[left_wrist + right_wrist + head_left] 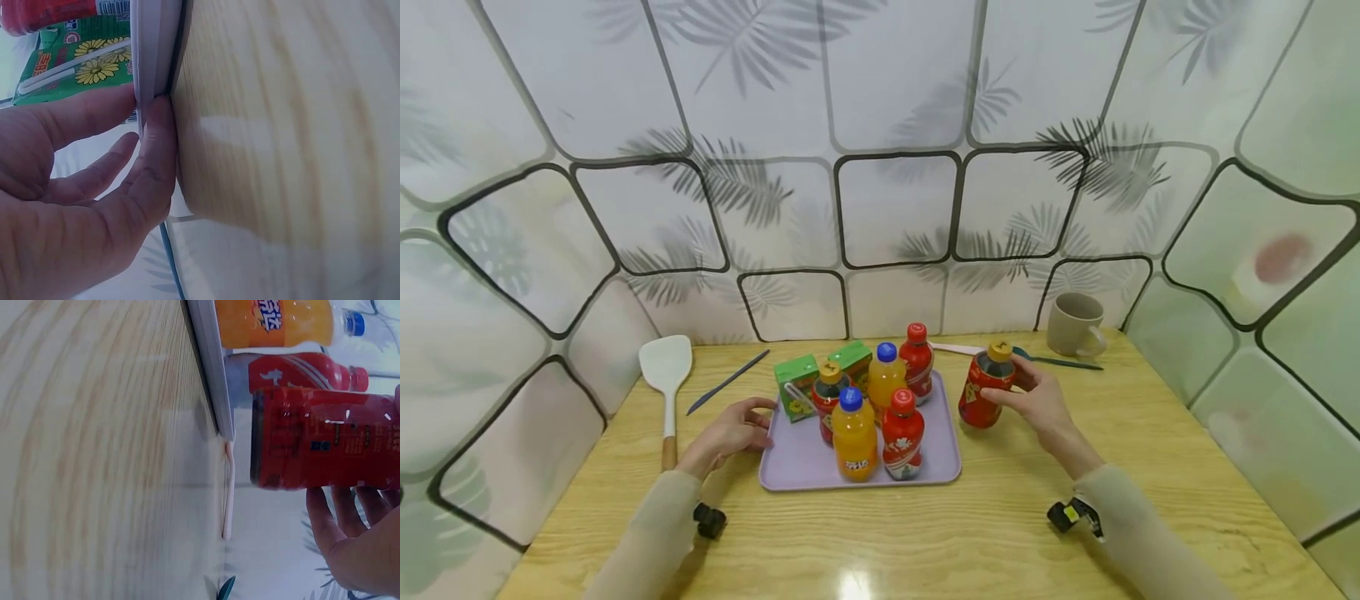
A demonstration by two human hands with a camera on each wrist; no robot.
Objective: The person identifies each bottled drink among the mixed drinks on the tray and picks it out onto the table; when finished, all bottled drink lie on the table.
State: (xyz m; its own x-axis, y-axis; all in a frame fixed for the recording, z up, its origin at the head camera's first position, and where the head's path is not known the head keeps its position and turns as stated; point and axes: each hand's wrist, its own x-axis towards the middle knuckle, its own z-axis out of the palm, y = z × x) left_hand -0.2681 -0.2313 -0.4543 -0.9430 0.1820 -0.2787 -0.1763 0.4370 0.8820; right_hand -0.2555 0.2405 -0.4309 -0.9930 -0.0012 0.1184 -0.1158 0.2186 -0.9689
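Observation:
My right hand (pixel 1041 408) grips a dark bottle with a red label and yellow cap (pixel 981 392), just right of the lilac tray (pixel 805 467). In the right wrist view that bottle (pixel 325 439) is tilted and its base hangs clear of the table; the fingers of my right hand (pixel 362 544) lie round it. My left hand (pixel 733 433) pinches the tray's left edge, thumb above and fingers below, as the left wrist view shows at the rim (pixel 153 56). On the tray stand orange bottles (pixel 855 442), red bottles (pixel 902 442), another yellow-capped bottle (pixel 825 404) and green cartons (pixel 795 392).
A white spatula (pixel 666 367) and a blue stick-like utensil (pixel 726 383) lie to the left. Behind on the right are a beige mug (pixel 1075 323), a dark teal utensil (pixel 1063 362) and a pale pink one (pixel 957 347). A patterned curtain-like backdrop (pixel 895 208) encloses the table.

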